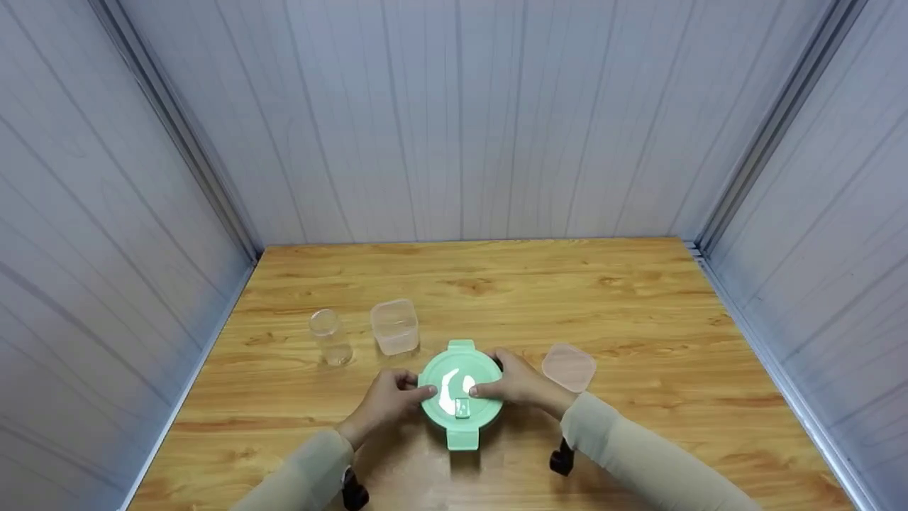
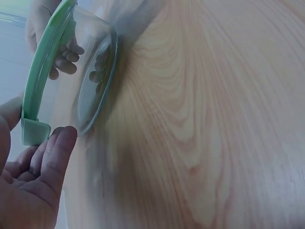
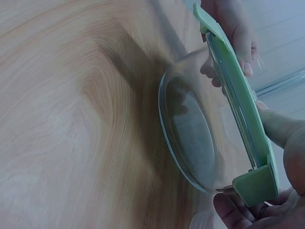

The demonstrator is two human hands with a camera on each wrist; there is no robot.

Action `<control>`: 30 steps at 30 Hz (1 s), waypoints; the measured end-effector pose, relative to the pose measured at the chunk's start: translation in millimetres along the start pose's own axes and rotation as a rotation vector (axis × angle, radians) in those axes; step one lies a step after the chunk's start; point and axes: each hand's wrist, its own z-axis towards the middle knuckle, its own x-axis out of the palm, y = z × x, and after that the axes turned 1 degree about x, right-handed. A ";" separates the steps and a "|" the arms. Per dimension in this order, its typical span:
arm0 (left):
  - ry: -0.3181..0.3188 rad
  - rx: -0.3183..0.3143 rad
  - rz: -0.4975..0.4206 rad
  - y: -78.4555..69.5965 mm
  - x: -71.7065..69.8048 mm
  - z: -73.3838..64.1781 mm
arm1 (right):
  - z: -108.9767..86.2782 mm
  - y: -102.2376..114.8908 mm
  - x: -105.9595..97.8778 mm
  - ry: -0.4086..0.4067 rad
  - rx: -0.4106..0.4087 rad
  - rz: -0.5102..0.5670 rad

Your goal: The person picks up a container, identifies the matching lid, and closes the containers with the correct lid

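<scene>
A round clear glass food container (image 3: 190, 129) with a mint-green lid (image 1: 454, 372) is held between both hands in front of the person. My left hand (image 1: 389, 399) grips the left side, its thumb on the lid's edge and its fingers lower, by a side flap (image 2: 35, 132). On the opposite side my right hand (image 1: 521, 380) grips the container, thumb on top of the lid and fingers beneath the rim. Lid flaps stick out at the front (image 1: 462, 440) and back. The glass base is close over the table, its shadow beside it.
A clear lidded jar (image 1: 331, 339) stands at the left, beside a square translucent container (image 1: 395, 328). A flat square translucent lid (image 1: 569, 367) lies right of the right hand, near the forearm. Pale panel walls (image 1: 461, 121) enclose the wooden table (image 1: 638, 305) at the back and sides.
</scene>
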 end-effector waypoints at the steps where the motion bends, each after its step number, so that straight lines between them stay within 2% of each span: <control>1: 0.003 -0.007 -0.005 -0.2 0.1 -0.6 | -0.2 -0.2 0.4 0.000 0.001 0.001; 7: 0.024 -0.069 -0.067 -0.8 4.0 -3.3 | -1.3 -1.0 -0.6 0.003 0.011 -0.008; 12: 0.039 -0.117 -0.152 -4.6 8.2 -8.1 | -1.0 3.3 -7.3 0.045 0.017 -0.037; 16: 0.050 -0.140 -0.202 -8.1 9.3 -11.3 | 5.0 10.3 -15.6 0.044 0.027 -0.067; 21: 0.052 -0.179 -0.220 -9.8 7.2 -12.6 | 18.9 21.4 -24.3 0.012 0.040 -0.059; 26: 0.083 -0.155 -0.202 -10.4 4.4 -13.0 | 31.9 28.4 -27.9 0.045 0.045 -0.009; 30: 0.099 -0.125 -0.195 -10.0 3.1 -13.3 | 41.1 31.0 -27.5 0.084 0.016 0.022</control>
